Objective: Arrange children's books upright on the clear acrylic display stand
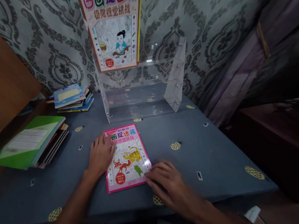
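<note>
A pink-bordered picture book (130,156) lies flat on the table, its cover showing a fox, a striped yellow tiger and a green leaf shape. My left hand (101,153) rests over the book's upper left edge, fingers stretched out and covering part of the title. At the lower right edge, my right hand (168,184) touches the border with its fingertips, the fingers loosely extended. Behind the book stands a clear acrylic rack (143,109) with stepped tiers. A similar brown-bordered book (114,29) stands upright on its top tier.
To the left are a pile of books topped by a green one (27,143) and a smaller stack with a blue cover (68,95). A blue cloth with pineapple prints covers the table (170,131). Patterned wallpaper is behind, a curtain (239,61) at right.
</note>
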`<state>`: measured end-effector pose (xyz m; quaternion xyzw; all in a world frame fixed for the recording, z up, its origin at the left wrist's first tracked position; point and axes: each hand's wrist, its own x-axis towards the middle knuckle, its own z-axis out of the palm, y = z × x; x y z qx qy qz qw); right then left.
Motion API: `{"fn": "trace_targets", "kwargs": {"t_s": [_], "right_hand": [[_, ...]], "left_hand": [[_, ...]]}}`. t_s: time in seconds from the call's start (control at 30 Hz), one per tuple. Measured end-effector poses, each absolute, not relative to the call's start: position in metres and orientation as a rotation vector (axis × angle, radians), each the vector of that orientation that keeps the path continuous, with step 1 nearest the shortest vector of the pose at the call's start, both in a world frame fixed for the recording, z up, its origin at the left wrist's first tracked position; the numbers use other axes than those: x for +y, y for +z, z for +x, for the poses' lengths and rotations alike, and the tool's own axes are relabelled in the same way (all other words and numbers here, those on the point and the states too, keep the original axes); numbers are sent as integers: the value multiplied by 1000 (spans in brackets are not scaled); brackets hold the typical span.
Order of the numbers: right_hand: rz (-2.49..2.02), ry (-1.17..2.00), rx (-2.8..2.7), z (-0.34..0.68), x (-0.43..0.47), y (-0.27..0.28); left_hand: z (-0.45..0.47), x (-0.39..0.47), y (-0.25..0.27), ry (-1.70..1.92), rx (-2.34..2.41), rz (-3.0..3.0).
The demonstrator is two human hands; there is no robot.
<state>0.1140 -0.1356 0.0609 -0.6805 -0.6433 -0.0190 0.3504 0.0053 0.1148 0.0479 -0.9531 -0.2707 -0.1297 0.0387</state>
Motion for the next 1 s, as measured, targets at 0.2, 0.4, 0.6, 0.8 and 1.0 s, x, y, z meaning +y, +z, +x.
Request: {"fn": "trace_targets", "kwargs": {"t_s": [0.2,0.4,0.6,0.8,1.0], "right_hand": [[-1755,58,-1730,117,-16,70],[-1873,172,-1814,117,70,56],[-1831,129,-1786,123,60,50],[-1910,110,-1763,137,46,53],[-2040,82,-1611,164,26,48]], "left_hand": [[1,120,35,-478,-793,-2962],[-1,125,28,-509,-688,-2963],[2,122,31,-506,-744,-2948],[3,119,33,-513,-802,-2911],[4,117,35,-535,-790,-2846]]}}
